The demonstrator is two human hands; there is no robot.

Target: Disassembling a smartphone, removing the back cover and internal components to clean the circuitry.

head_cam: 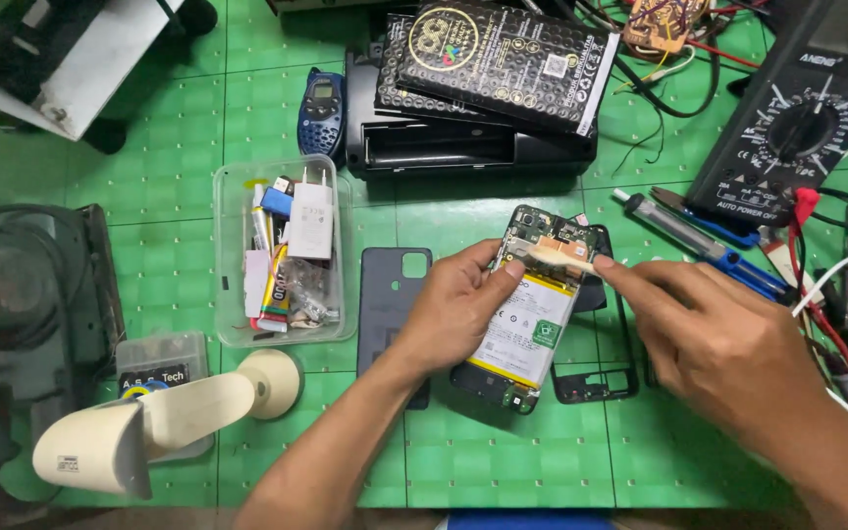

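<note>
Both hands meet over the opened phone (527, 324) just right of the back cover (392, 294): left hand (453, 309) grips its edge, right hand (714, 344) pinches a tan strip (552, 257) on its top.

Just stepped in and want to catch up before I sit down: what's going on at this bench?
A person is working on an opened phone with its back off, battery and circuit board exposed, over a green mat. The left hand grips the phone's left edge and holds it tilted, while the right hand presses a flat, pale tool against its upper part. The dark back cover lies just left of the phone, a clear box of small parts further left, and a multimeter at the upper right.
</note>
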